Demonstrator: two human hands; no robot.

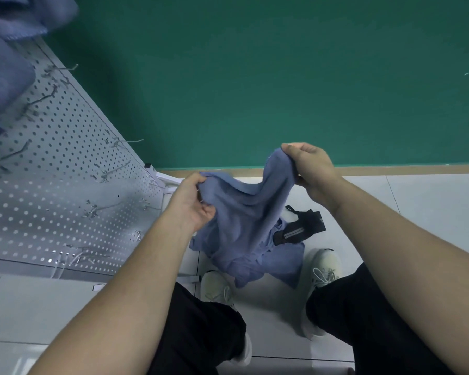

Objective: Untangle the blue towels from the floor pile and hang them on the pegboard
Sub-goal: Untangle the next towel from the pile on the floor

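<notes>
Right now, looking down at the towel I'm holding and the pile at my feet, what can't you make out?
- Floor pile, head view: the held towel hangs over it, so how many towels remain is unclear.
- Black strap: partly under the cloth, what it is stays unclear.
- Hung towels: cut by the top-left edge and blurred.
- Left hand and right hand: fingertips buried in cloth.
- Pegboard hooks: small, smeared.

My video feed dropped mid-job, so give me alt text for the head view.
Both hands, left and right, grip the top edge of a blue towel, lifting it above more blue towels and a black strap on the floor by the person's shoes. A white pegboard with bare hooks stands to the left, towels already hanging at its top.
</notes>
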